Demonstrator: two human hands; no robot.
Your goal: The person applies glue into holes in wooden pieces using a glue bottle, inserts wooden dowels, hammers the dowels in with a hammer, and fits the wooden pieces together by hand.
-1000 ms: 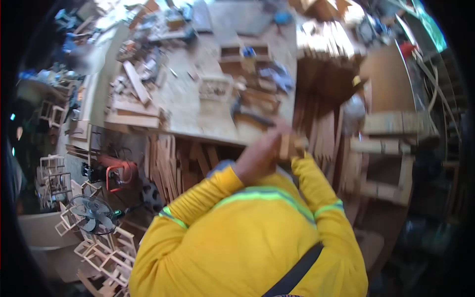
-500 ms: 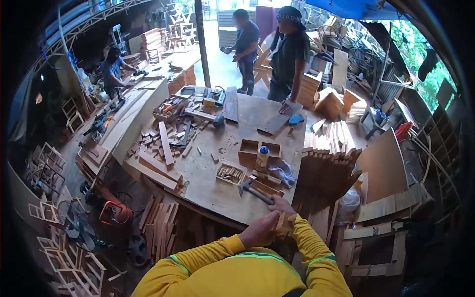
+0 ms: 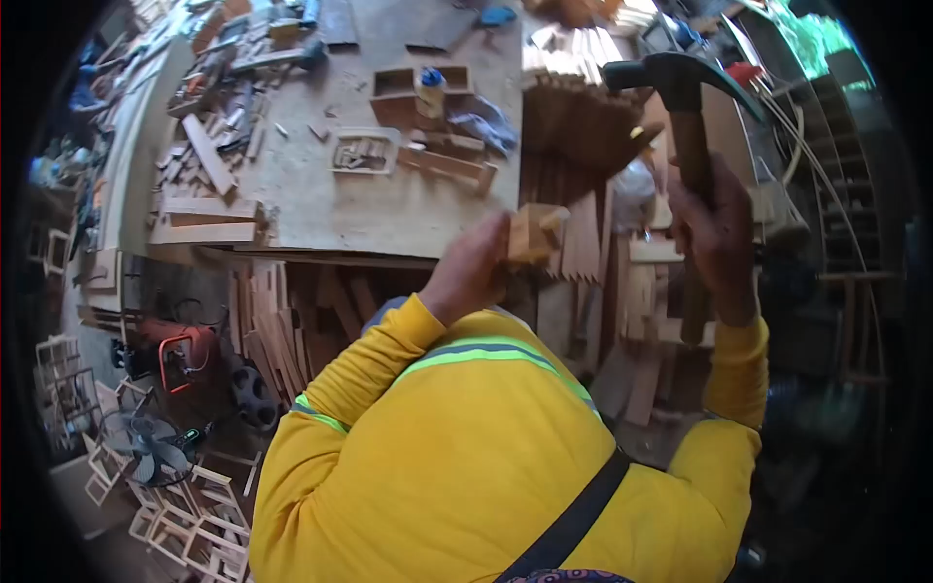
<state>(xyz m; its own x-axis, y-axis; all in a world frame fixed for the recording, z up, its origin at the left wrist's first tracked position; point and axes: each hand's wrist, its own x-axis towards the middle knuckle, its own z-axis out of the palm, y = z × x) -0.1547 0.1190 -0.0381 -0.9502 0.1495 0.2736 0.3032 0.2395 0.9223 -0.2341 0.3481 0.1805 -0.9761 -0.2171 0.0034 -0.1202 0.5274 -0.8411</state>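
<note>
My right hand point(image 3: 717, 228) is wrapped round the wooden handle of a claw hammer point(image 3: 689, 146). The hammer is raised at the right, its dark metal head uppermost and its claw toward the right. My left hand point(image 3: 471, 270) grips a small wooden piece point(image 3: 531, 235) near the table's front edge. That piece is light brown and blocky, slightly blurred, with its lower part hidden. On the table beyond lie a plastic tray of short dowels point(image 3: 363, 152), an open wooden box point(image 3: 394, 95) and a glue bottle point(image 3: 431, 97) with a blue cap.
Loose wood offcuts point(image 3: 207, 155) cover the left of the worktable point(image 3: 311, 219). A crumpled cloth point(image 3: 486, 124) lies near its right edge. Stacked boards point(image 3: 573, 126) stand to the right. Lower left are a fan point(image 3: 146, 447), a red machine point(image 3: 180, 355) and wooden frames point(image 3: 185, 525).
The hammer has risen from above the table's front edge to the upper right with my right hand. My left hand keeps the wooden piece. The view has tilted down.
</note>
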